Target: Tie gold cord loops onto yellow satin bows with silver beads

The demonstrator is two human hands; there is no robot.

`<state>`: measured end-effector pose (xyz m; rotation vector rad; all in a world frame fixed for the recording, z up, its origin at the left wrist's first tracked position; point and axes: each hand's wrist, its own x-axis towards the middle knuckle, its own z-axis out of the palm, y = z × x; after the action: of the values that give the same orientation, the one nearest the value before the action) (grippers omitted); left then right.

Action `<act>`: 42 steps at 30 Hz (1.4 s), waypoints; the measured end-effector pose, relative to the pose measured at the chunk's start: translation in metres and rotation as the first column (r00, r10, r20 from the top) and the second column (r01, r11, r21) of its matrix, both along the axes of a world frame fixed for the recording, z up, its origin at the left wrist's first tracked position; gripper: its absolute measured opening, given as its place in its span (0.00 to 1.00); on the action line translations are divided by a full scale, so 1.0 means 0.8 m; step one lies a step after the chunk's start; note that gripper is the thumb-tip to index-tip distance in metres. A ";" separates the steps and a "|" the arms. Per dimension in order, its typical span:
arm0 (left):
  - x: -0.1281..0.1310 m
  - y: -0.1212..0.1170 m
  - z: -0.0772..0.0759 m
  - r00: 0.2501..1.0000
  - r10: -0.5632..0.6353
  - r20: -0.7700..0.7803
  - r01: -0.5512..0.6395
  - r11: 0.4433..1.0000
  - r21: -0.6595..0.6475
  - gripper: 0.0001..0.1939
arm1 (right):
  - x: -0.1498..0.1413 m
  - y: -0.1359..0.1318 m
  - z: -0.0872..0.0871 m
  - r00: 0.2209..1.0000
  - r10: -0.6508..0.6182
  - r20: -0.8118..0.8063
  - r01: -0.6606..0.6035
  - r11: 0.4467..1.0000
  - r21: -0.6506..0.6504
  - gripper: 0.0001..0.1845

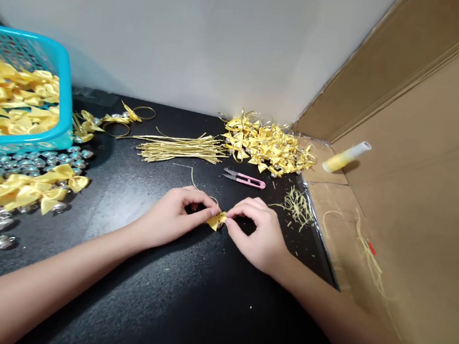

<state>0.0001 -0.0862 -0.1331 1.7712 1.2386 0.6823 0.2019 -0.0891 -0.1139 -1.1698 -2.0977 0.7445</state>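
A small yellow ribbon bow (215, 222) is pinched between my two hands over the black table. My left hand (186, 211) grips its left side with thumb and forefinger. On the other side, the fingertips of my right hand (258, 230) are closed on the bow's right edge. A yellow thread (193, 176) runs from near my left fingertips up to a thin needle (182, 165) lying on the table. Pink-handled thread snips (245, 178) lie just beyond my right hand. What my fingers cover of the bow is hidden.
A turquoise basket (67, 100) of yellow bows stands at left, with silver bells (0, 243) and more bows (18, 193) before it. Gold twist ties (182, 148), a pile of finished-looking bows (265, 143), thread scraps (300, 206) and a thread spool (346, 157) lie toward the back and right.
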 end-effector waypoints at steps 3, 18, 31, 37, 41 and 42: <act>-0.003 0.002 0.002 1.000 0.003 0.008 -0.003 1.000 -0.021 0.13 | -0.003 -0.003 -0.012 1.000 -0.016 0.005 0.016 1.000 0.002 0.07; -0.001 -0.008 -0.003 0.997 0.066 -0.041 -0.063 0.995 0.071 0.09 | -0.037 0.011 -0.010 0.974 -0.154 0.169 0.176 0.977 -0.124 0.11; 0.008 -0.013 0.000 0.992 0.080 -0.094 -0.066 0.987 0.146 0.04 | -0.022 0.022 -0.024 0.991 -0.074 -0.108 0.052 0.980 -0.191 0.07; 0.010 -0.012 0.004 0.988 0.061 -0.143 -0.041 0.989 0.142 0.06 | -0.018 0.022 -0.029 0.987 -0.053 -0.154 0.030 0.988 -0.150 0.07; 0.011 -0.011 0.006 0.984 0.029 -0.178 -0.003 0.990 0.143 0.09 | -0.013 0.021 -0.029 0.984 0.005 -0.180 -0.023 0.995 -0.101 0.07; 0.011 -0.010 0.006 0.984 0.018 -0.180 0.008 0.989 0.145 0.09 | -0.012 0.021 -0.029 0.983 0.019 -0.183 -0.036 0.995 -0.091 0.07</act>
<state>0.0087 -0.0946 -0.1284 1.9871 1.3433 0.6394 0.1927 -0.0723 -0.1369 -1.0800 -1.9489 0.9357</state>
